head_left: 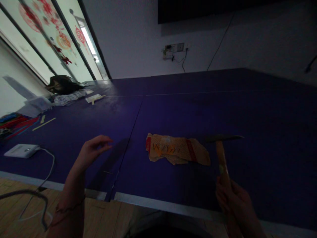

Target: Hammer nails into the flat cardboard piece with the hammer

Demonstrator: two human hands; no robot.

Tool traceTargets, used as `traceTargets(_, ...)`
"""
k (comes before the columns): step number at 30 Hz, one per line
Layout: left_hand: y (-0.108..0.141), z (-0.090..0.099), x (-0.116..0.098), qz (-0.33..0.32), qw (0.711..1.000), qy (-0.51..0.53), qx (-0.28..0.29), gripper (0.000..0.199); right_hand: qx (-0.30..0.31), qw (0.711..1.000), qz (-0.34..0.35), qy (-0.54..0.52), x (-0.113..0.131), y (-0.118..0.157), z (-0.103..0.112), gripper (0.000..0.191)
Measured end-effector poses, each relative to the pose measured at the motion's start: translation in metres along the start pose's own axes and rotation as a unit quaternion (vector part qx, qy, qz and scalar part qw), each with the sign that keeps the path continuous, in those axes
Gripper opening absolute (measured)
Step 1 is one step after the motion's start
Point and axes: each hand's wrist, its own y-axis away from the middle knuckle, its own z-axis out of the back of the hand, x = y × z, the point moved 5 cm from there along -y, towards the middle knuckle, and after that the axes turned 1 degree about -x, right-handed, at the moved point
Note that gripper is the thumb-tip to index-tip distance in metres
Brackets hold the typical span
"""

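Brown patterned stack (177,149) lay flat on the purple table (188,115), mid-front, between the hands; dark slanted marks on top, too small to identify. Hammer (223,157) was just right of it, dark head hard to make out, lower handle partly covered by the right hand (229,191), fingers wrapped round it. Left hand (95,148) was above the table, left of the stack, half open, fingers curved, thumb apart. White device (21,150) sat farther left, cable attached. Dark bag (63,84) at back left, blurred.
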Motion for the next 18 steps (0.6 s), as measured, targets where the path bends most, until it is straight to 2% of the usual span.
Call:
traceTargets(2,0.03,0.002,0.015,0.009,0.992,-0.075,0.103,0.021,-0.001,1.0,-0.004,-0.008,0.0,0.0,-0.002,0.037)
traceTargets(3,0.044,0.001,0.023,0.01,0.985,-0.106,0.137,0.02,-0.003,1.0,-0.008,-0.01,0.0,0.0,-0.003,0.038)
traceTargets(5,0.067,-0.004,0.038,0.005,0.968,-0.182,0.173,0.026,-0.006,1.0,-0.016,-0.007,0.002,0.001,-0.005,0.039)
traceTargets(7,0.08,-0.011,0.047,-0.006,0.949,-0.259,0.182,0.033,-0.007,1.0,-0.018,-0.001,0.004,0.002,-0.006,0.038)
traceTargets(10,0.083,-0.021,0.049,-0.018,0.908,-0.367,0.203,0.035,-0.004,1.0,-0.02,-0.005,0.004,0.002,-0.006,0.036)
traceTargets(13,0.076,-0.028,0.042,-0.008,0.863,-0.441,0.247,0.032,-0.013,1.0,-0.022,-0.015,0.003,0.002,-0.005,0.037)
traceTargets(15,0.071,-0.031,0.037,-0.002,0.847,-0.457,0.271,0.031,-0.014,1.0,-0.022,-0.013,0.002,0.002,-0.004,0.038)
traceTargets(18,0.067,-0.034,0.033,0.001,0.842,-0.459,0.285,0.034,-0.022,0.999,-0.026,-0.011,0.001,0.002,-0.004,0.039)
